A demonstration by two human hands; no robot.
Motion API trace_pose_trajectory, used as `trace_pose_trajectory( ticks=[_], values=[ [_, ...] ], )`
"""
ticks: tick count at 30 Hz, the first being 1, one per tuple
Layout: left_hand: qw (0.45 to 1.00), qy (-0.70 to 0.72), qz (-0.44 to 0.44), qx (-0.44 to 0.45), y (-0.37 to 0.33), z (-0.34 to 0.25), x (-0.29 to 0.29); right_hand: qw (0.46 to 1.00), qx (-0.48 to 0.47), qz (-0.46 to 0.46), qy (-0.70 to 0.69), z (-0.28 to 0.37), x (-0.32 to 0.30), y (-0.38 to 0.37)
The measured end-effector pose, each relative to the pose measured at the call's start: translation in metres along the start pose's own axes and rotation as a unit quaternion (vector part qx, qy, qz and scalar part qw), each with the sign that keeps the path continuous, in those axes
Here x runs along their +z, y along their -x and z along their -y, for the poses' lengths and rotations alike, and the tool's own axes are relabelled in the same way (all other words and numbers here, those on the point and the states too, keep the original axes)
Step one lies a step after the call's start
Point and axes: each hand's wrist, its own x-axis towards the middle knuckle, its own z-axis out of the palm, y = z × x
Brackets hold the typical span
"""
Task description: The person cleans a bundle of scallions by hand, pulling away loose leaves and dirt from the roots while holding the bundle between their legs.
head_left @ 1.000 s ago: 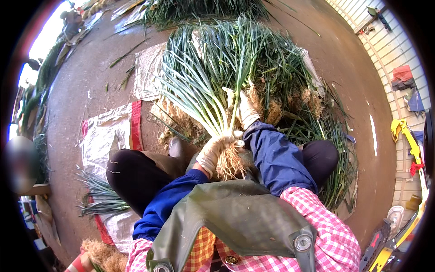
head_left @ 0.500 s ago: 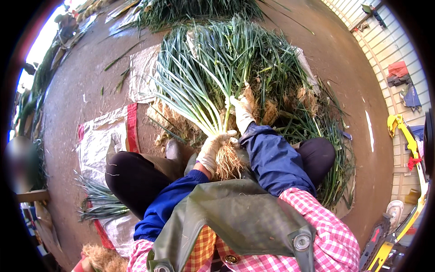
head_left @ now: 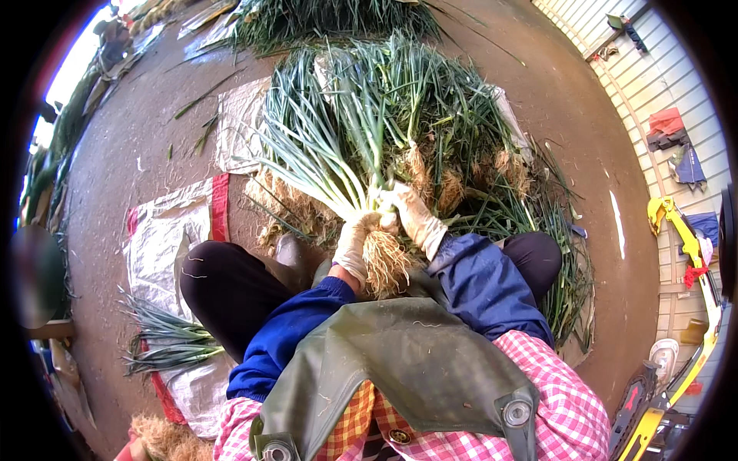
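Note:
My left hand (head_left: 354, 244), in a pale work glove, is wrapped round a bunch of green onions (head_left: 317, 175) just above its roots. The tangled tan roots (head_left: 387, 263) hang below the fist toward my lap, and the green leaves fan out up and to the left. My right hand (head_left: 413, 217), also gloved, is closed on the white stems of green onion at the bunch's right side, close to my left hand. Just beyond both hands lies a large heap of green onions (head_left: 438, 100), with root clumps (head_left: 450, 192) along its near side.
A smaller bunch of green onions (head_left: 173, 338) lies on a white sack with red edges (head_left: 173, 234) at my left. Another pile (head_left: 330, 23) is at the far side. Loose leaves lie on the brown floor (head_left: 123, 184). A yellow metal frame (head_left: 696, 238) stands at the right wall.
My right hand has come back from the heap toward my left hand, bringing green onion stems against the bunch. My left hand stays in nearly the same place.

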Motion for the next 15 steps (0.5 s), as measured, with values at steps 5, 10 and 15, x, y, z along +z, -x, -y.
trace_pose_trajectory(
  ticks=[5,10,15],
  values=[
    [0.999,0.031,0.012,-0.005,0.0,-0.005,-0.014,0.986,0.061,0.091,0.125,0.013,0.008,0.035],
    [0.993,0.089,0.079,-0.026,0.014,-0.011,-0.001,0.985,0.111,0.119,0.065,0.024,0.008,0.045],
    [0.995,0.041,0.094,-0.016,0.011,-0.017,-0.014,0.951,0.198,0.236,-0.043,0.074,0.01,0.079]
  ],
)
